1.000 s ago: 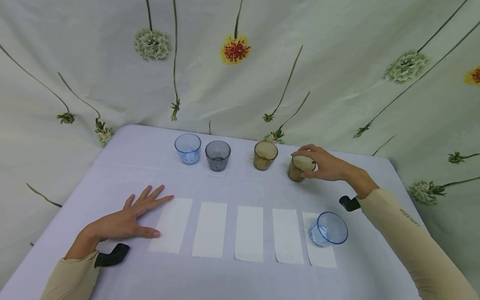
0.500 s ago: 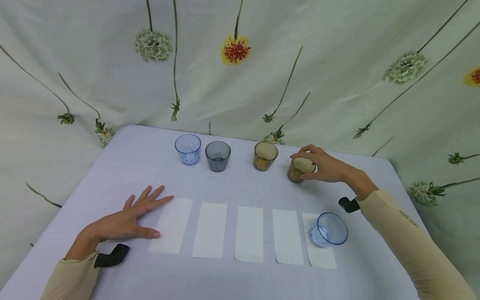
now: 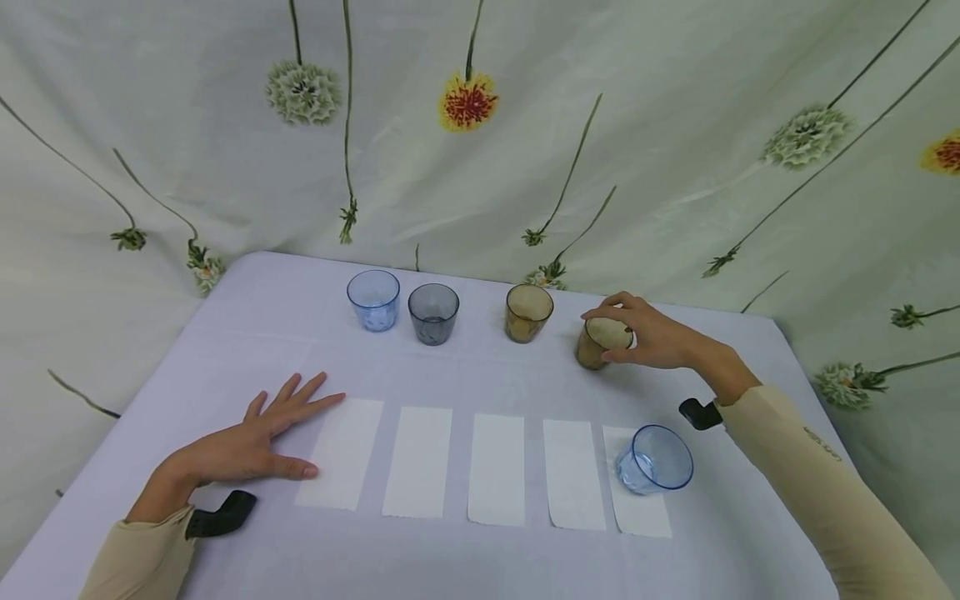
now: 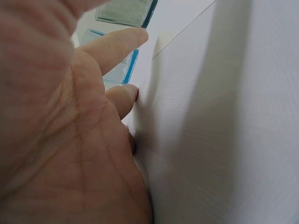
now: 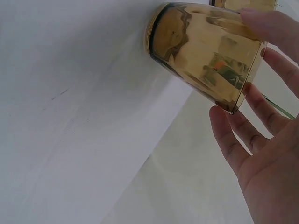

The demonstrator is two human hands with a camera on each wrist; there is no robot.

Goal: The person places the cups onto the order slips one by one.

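Amber glass (image 3: 597,339) pinched by right hand (image 3: 654,335); left hand (image 3: 255,443) spread palm-down on table (image 3: 450,375).

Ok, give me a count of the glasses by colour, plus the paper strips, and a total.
Blue glasses: 2
Grey glass: 1
Amber glasses: 2
Paper strips: 5
Total: 10

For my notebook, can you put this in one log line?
Right hand: holds amber glass tumbler near rim; Left hand: spread on white tablecloth; Blue glass tumbler: on rightmost paper strip
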